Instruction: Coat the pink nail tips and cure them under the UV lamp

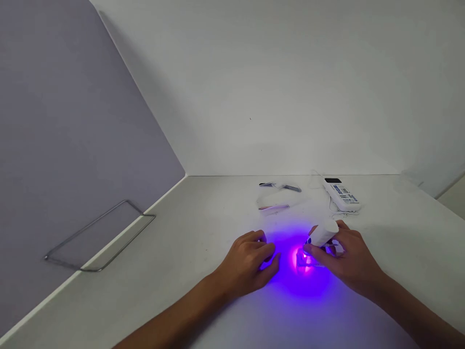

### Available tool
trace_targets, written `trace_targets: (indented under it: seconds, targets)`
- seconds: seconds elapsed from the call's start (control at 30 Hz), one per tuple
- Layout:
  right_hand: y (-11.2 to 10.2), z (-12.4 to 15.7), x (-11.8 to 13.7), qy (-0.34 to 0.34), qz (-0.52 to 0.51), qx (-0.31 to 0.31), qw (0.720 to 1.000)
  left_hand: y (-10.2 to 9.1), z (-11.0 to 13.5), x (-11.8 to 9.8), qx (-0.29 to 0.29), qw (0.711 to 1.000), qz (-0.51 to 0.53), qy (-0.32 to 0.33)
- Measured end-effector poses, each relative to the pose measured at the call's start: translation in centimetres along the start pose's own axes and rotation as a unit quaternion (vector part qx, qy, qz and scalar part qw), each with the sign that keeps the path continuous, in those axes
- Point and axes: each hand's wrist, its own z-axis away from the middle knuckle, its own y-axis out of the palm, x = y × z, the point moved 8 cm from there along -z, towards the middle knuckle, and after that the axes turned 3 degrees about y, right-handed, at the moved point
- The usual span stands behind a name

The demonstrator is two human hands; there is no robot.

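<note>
My right hand [345,257] is closed round a small white torch-like lamp [322,233] that throws violet light onto the white table [203,271]. Under the beam lies a small object [304,259], glowing pink; too washed out to name. My left hand [250,264] rests on the table just left of the glow, fingers curled loosely, holding nothing that I can see.
Behind the hands lie a white device with a dark screen [341,193] and its thin cable, plus clear plastic packets with thin tools [278,196]. A grey partition [72,145] with a metal wire bracket [100,235] stands at left. A white wall is behind.
</note>
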Motion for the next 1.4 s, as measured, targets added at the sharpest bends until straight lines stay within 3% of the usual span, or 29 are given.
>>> trace_targets:
  seconds: [0.6,1.4]
  targets:
    - [0.03,0.21,-0.24,0.019,0.034,0.010,0.999,0.25,0.17,0.27,0.011,1.000,-0.006,0.002]
    - [-0.09,0.05,0.65,-0.008,0.043,0.015,0.999,0.34,0.05,0.19,0.016,1.000,-0.006,0.005]
